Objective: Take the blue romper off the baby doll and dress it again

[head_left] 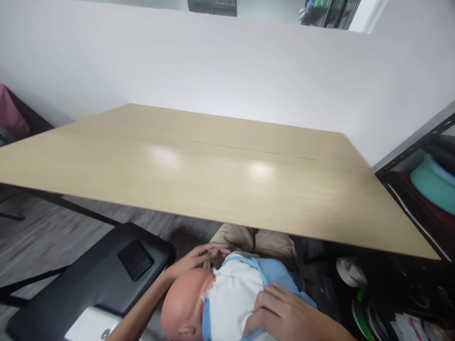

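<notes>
A doll with a bald plastic head [185, 303] lies in my lap below the table edge, dressed in a white and blue garment [234, 293]. My left hand [202, 258] reaches round the doll's far shoulder with the fingers stretched along the cloth. Resting on the doll's chest, my right hand [280, 312] has its fingers bent and pressed on the garment. Both hands hold the doll against me. My beige trousers [263, 239] show just beyond it.
A long pale wooden table [213, 175] spans the view, backed by a white partition [227, 66]. A black chair seat [88, 279] with a phone stands at the left. Dark metal shelving [426, 180] with a teal container is at the right, clutter below it.
</notes>
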Motion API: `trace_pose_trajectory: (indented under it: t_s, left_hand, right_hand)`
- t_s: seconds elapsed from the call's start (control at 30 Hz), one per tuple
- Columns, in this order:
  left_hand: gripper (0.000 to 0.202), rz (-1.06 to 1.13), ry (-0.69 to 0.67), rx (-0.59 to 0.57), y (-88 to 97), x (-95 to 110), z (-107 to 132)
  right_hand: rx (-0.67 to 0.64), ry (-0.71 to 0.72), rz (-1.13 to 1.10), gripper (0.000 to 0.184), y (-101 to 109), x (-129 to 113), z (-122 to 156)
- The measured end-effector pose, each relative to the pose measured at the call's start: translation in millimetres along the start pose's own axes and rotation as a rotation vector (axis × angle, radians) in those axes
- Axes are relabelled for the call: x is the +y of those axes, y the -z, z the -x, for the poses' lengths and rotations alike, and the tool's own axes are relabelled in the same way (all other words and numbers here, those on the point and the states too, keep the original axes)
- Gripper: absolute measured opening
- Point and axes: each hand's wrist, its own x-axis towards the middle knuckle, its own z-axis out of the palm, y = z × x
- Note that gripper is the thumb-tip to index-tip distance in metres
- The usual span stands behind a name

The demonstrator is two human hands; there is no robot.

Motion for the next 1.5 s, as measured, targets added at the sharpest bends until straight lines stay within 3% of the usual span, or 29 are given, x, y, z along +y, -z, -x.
trace_pose_trajectory:
  t_s: [0.07, 0.13, 0.27, 0.37, 0.5, 0.63, 0.67, 0.77, 0.87, 1.1, 1.33, 1.5]
  left_hand:
    - [0.057, 0.024, 0.042, -0.160, 21.8, -1, 4]
    - [0.055, -0.023, 0.016, -0.274, 26.6, 11, 13]
    - [0.076, -0.181, -0.195, -0.450, -10.7, 52, 27]
    - [0.079, -0.298, -0.244, -0.548, -44.3, 62, 27]
    - [0.083, -0.345, -0.217, -0.526, -57.6, 42, 15]
    - [0.080, -0.233, -0.245, -0.453, -50.1, 22, 4]
    - [0.077, -0.223, -0.231, -0.460, -47.5, 20, 1]
    - [0.068, -0.215, -0.179, -0.504, -39.9, 21, -4]
    - [0.060, -0.179, -0.152, -0.529, -33.9, 26, -6]
    - [0.049, -0.114, -0.165, -0.519, -27.0, 29, -9]
    - [0.062, -0.089, -0.134, -0.543, -20.6, 29, -7]
    - [0.051, -0.052, -0.131, -0.550, -15.3, 29, -5]
  right_hand:
    - [-0.015, 0.032, -0.052, 0.012, -1, 3, -6]
    - [-0.041, 0.054, -0.113, 0.022, -2, 6, -11]
    - [-0.133, 0.070, -0.152, 0.030, -4, 12, -14]
    - [-0.078, 0.036, -0.125, 0.027, 0, 13, -10]
    - [-0.057, -0.098, -0.011, 0.033, 7, 8, -1]
    - [-0.012, 0.029, 0.135, 0.007, 1, 3, 6]
    - [0.033, 0.064, 0.162, 0.009, -2, 2, 7]
    - [0.192, 0.101, 0.189, 0.033, -6, -3, 13]
    - [0.270, 0.061, 0.153, 0.045, -6, -6, 28]
    - [0.289, -0.011, 0.156, 0.046, -1, 0, 70]
    - [0.292, 0.051, 0.164, 0.052, 4, 2, 75]
    - [0.358, 0.086, 0.129, 0.052, -5, 21, 80]
